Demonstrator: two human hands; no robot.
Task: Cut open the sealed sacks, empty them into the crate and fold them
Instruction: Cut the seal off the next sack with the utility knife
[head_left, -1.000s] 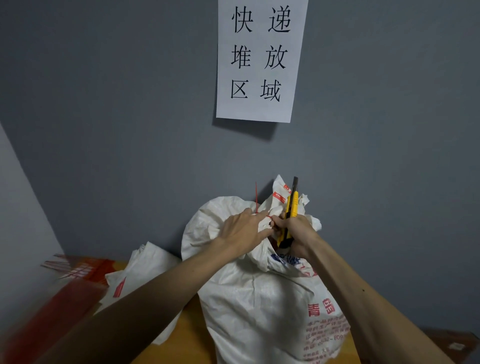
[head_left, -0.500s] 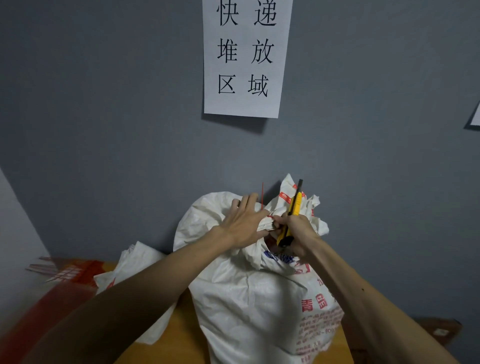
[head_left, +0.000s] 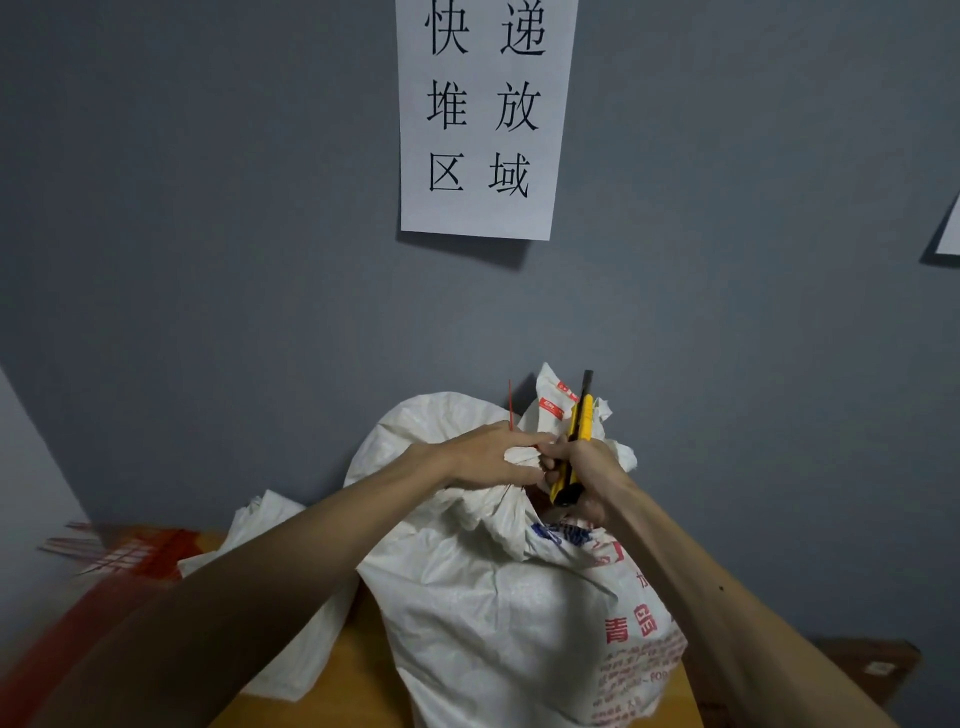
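Left hand: fingers were splayed up over the sack half a second ago and are now closed again round its bunched neck, just below the red tie. Neck looks unopened, so the cut is judged not yet made, with emptying and folding to follow. Right hand: fingers wrapped tight round the yellow knife, held near upright with its dark tip up, against the neck and touching the left fingertips. The sack stands on the table by the wall, with a second sack slumped to its left.
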